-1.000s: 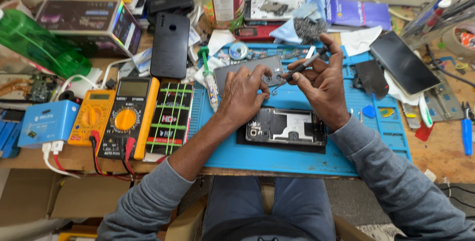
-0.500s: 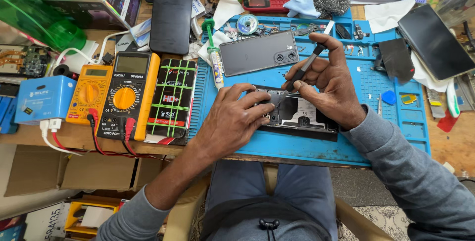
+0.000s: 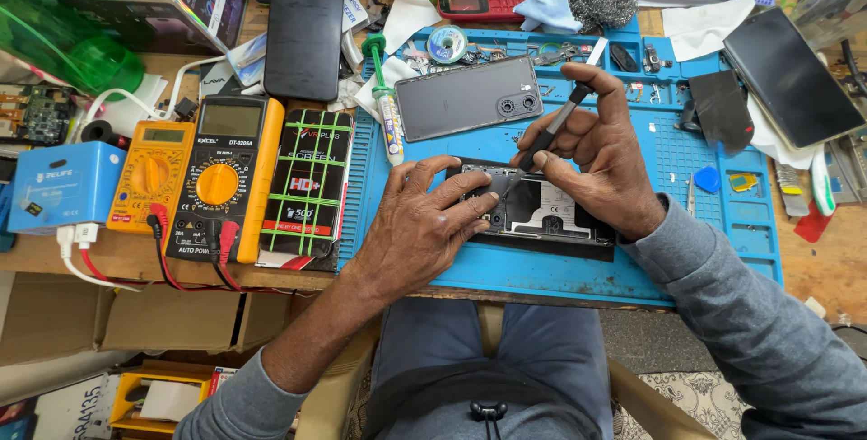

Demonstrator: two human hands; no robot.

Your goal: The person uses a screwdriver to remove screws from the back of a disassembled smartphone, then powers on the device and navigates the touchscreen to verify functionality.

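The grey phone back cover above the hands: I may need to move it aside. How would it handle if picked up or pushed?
The grey back cover looks thin and flat, so probably light and slightly flexible. Its smooth sheen suggests it may slide on the blue mat. Lying flat, it seems unlikely to roll or tip.

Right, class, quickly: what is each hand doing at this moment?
Left hand: open, fingers spread, pressing flat on the opened phone.
Right hand: closed on a slim dark tool, tip down on the opened phone.
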